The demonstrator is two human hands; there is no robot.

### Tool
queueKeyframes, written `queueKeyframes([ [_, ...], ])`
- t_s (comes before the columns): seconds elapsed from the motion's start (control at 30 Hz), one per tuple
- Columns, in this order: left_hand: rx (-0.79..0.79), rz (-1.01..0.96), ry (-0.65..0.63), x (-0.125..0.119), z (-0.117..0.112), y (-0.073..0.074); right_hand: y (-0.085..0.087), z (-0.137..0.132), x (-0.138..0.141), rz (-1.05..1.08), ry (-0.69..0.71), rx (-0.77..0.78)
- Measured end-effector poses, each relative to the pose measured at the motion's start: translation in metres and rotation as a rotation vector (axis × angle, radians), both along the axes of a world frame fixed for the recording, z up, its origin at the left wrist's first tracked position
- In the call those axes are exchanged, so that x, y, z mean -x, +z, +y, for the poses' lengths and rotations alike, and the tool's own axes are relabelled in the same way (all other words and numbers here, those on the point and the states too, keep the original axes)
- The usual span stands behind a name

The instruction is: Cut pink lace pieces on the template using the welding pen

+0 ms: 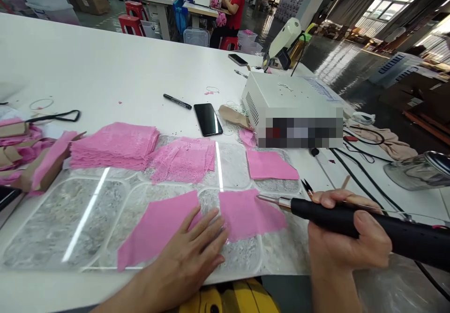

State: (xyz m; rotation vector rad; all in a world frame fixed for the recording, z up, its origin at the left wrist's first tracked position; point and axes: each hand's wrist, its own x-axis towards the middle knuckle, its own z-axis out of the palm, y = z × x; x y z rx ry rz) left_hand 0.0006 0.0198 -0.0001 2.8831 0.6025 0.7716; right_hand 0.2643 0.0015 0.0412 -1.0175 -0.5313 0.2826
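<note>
My left hand [191, 252] lies flat with fingers spread, pressing down a pink fabric piece [156, 228] on the glass-topped work pad [63, 224]. A second pink piece [246, 214] lies just right of my fingertips. My right hand [346, 240] is wrapped round the black handle of a hot cutting tool [351, 219]. The tool's metal tip [270, 199] touches the upper edge of that second piece. Small snips [307, 187] lie just behind the tool.
A stack of pink lace squares [112, 145] and loose lace pieces [184, 160] lie at the pad's back, a single pink piece [269, 165] to the right. Behind stand a white control box [291, 102], a black phone [207, 118] and a marker [177, 101]. Cables [362, 181] run on the right. A person in red [235, 8] sits far back.
</note>
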Motion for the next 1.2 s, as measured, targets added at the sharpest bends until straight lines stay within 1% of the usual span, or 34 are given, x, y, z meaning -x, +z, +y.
queueKeyframes([
  [0.17,0.027,0.042,-0.001,-0.001,0.001,0.001,-0.001,0.012,0.018,-0.003,0.096,-0.014],
  [0.23,0.026,0.051,-0.004,-0.002,0.001,0.001,-0.001,0.016,0.022,-0.021,0.111,-0.012],
  [0.5,0.049,0.021,0.017,-0.004,-0.002,-0.004,-0.002,0.018,0.018,-0.016,0.078,-0.012],
  [0.8,0.059,0.004,0.022,-0.005,-0.002,-0.005,-0.001,0.019,0.02,-0.11,0.085,-0.026],
  [0.9,0.065,-0.007,0.025,-0.006,-0.004,-0.006,-0.001,0.02,0.023,-0.092,0.112,-0.044],
  [1.03,0.064,-0.028,0.031,-0.006,-0.005,-0.01,-0.002,0.021,0.029,-0.125,0.172,-0.039],
  [1.2,0.071,-0.025,0.033,-0.005,-0.007,-0.011,-0.005,0.023,0.035,-0.128,0.192,-0.039],
])
